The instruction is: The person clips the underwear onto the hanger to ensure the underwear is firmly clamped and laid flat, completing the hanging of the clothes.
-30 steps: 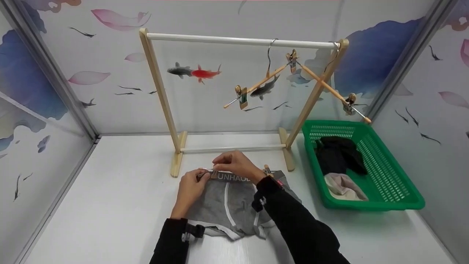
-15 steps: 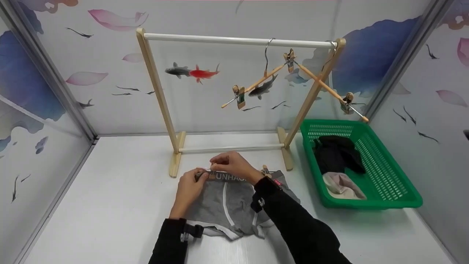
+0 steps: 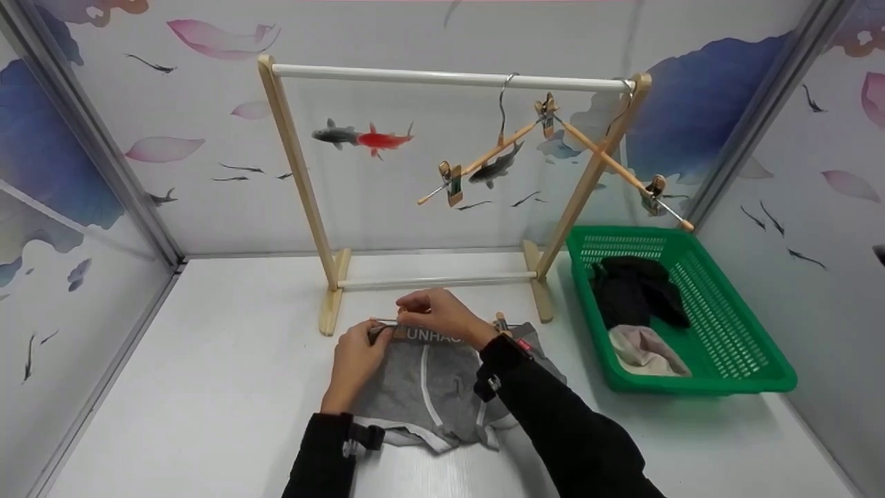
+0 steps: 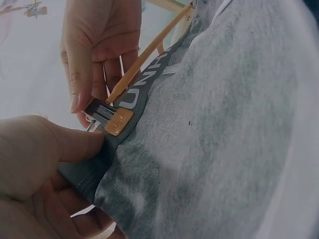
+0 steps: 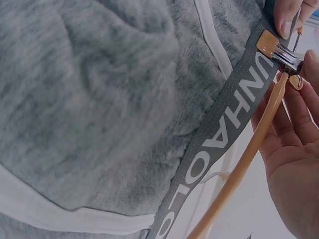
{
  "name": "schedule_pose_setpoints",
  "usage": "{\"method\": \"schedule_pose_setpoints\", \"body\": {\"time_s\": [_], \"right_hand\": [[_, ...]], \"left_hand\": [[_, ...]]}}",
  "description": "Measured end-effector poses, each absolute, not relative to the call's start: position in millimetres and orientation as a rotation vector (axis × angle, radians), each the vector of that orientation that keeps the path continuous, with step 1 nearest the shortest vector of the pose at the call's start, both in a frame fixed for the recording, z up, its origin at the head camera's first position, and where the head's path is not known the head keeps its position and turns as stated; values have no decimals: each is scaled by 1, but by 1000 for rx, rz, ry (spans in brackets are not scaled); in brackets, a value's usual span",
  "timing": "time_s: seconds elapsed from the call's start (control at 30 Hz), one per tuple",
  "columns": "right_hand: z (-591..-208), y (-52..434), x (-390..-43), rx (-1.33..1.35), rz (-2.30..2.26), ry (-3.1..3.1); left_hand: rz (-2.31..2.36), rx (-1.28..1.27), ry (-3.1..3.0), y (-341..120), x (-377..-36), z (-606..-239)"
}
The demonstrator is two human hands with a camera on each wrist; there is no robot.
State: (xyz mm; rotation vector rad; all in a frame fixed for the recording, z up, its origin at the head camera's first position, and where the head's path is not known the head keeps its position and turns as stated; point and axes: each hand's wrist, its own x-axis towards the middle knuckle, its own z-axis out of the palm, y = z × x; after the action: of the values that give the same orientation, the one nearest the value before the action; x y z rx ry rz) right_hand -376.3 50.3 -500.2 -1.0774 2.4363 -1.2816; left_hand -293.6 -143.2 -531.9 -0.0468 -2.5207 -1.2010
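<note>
Head view: grey underpants [image 3: 429, 387] lie flat on the white surface [image 3: 207, 387], in front of a wooden rack [image 3: 442, 76] and left of a green basket [image 3: 691, 325] holding dark and pale clothes. Both hands meet at the waistband's left end.

Left wrist view: the left hand [image 4: 35, 169] pinches the waistband [image 4: 144, 84] between thumb and fingers, just beside a metal-and-wood clip [image 4: 112, 117] on a wooden hanger bar [image 4: 149, 52].

Right wrist view: the right hand [image 5: 294, 154], fingers curled, grips the hanger at the clip, which sits on the lettered waistband. Only the head view shows two more hangers [image 3: 484, 155] on the rack's rail.
</note>
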Motion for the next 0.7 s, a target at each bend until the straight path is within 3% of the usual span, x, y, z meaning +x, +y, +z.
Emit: {"method": "schedule_pose_setpoints", "body": {"time_s": [0.7], "right_hand": [[-497, 89, -369, -992, -1294, 2495]], "left_hand": [[-880, 46, -2660, -144, -289, -536]]}}
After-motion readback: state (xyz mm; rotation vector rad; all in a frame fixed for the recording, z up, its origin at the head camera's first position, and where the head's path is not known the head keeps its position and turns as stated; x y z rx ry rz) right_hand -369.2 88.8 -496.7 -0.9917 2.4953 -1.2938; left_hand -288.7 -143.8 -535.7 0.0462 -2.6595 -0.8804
